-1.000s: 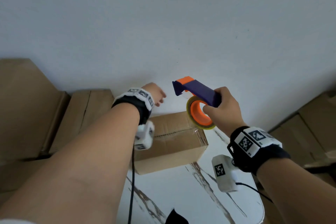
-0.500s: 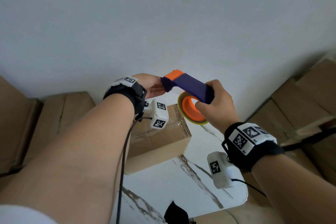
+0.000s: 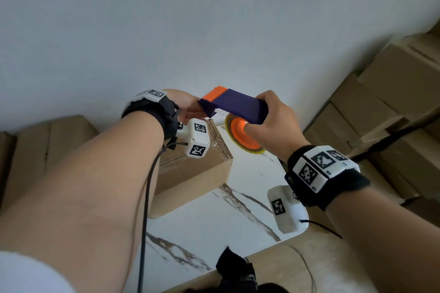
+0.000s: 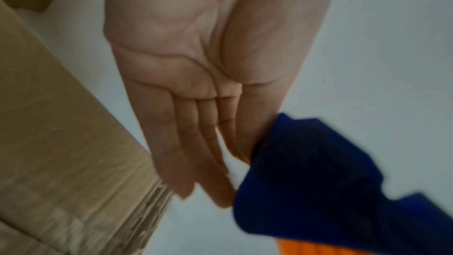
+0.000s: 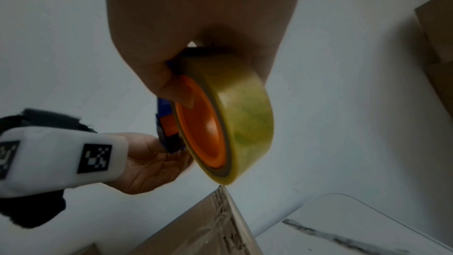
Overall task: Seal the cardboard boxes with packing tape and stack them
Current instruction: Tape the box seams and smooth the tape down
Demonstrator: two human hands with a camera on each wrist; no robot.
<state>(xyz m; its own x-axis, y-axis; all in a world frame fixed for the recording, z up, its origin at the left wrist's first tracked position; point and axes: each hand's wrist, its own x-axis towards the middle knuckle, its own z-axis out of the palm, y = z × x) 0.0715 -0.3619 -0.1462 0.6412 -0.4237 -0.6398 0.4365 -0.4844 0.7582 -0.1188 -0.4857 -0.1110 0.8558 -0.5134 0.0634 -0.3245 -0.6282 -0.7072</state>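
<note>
My right hand (image 3: pixel 271 121) grips the purple and orange tape dispenser (image 3: pixel 235 104) by its handle, held up in the air above the table. Its yellowish tape roll (image 5: pixel 235 123) with an orange core hangs under the handle. My left hand (image 3: pixel 188 107) reaches the dispenser's front end with straight fingers (image 4: pixel 196 152), fingertips touching the purple nose (image 4: pixel 318 181). A closed cardboard box (image 3: pixel 192 173) sits on the white marbled table (image 3: pixel 214 226) below both hands, partly hidden by my left forearm.
More cardboard boxes are piled at the right (image 3: pixel 392 107) and at the left (image 3: pixel 47 140) against the white wall. A black object (image 3: pixel 235 266) lies at the table's near edge. Cables hang from both wrist cameras.
My left hand has moved right, from above the box to the dispenser's front end. The right hand has kept its grip on the dispenser. The view has shifted.
</note>
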